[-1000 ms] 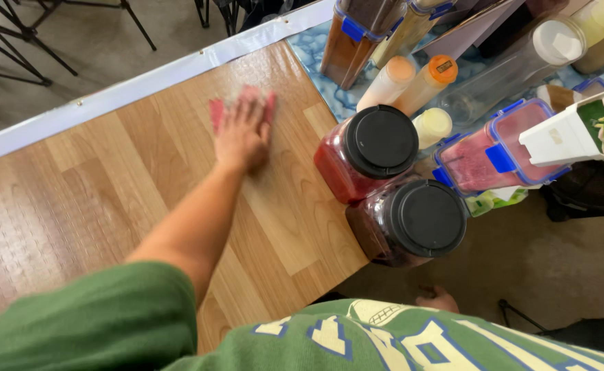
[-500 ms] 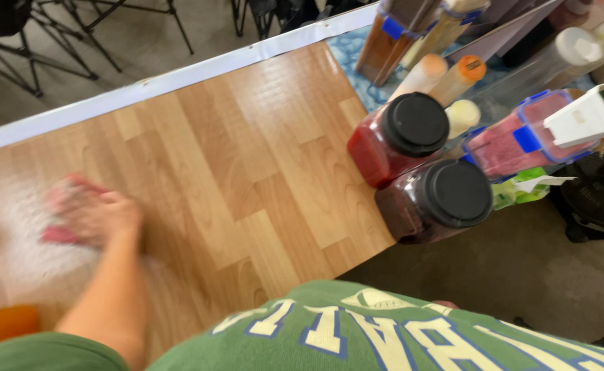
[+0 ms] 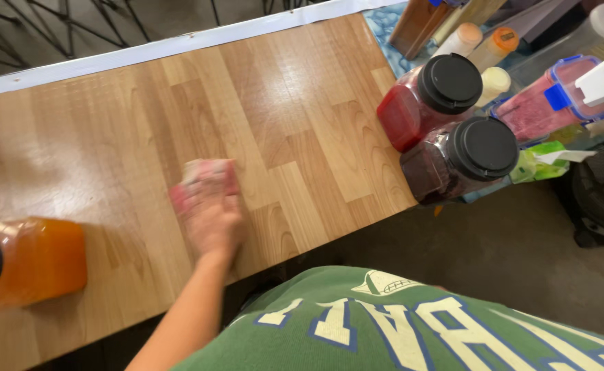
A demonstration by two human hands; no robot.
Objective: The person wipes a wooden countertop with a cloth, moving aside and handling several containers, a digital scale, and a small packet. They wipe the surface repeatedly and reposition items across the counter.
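pink cloth (image 3: 206, 180) lies flat on the wood-grain table (image 3: 109, 124), near the table's front edge and about midway along it. the left hand (image 3: 213, 218) presses down on the cloth with its palm, fingers together and laid over the fabric; the hand is blurred, so finer detail cannot be told. the right hand is out of view. at the table's left front corner lies an orange jar (image 3: 30, 261), well apart from the cloth. at the right edge stand a red jar (image 3: 401, 113) and a dark jar (image 3: 429, 172), both with black lids, just beside each other. behind them are a blue-clipped pink container (image 3: 556, 103) and orange-capped bottles (image 3: 498, 45).
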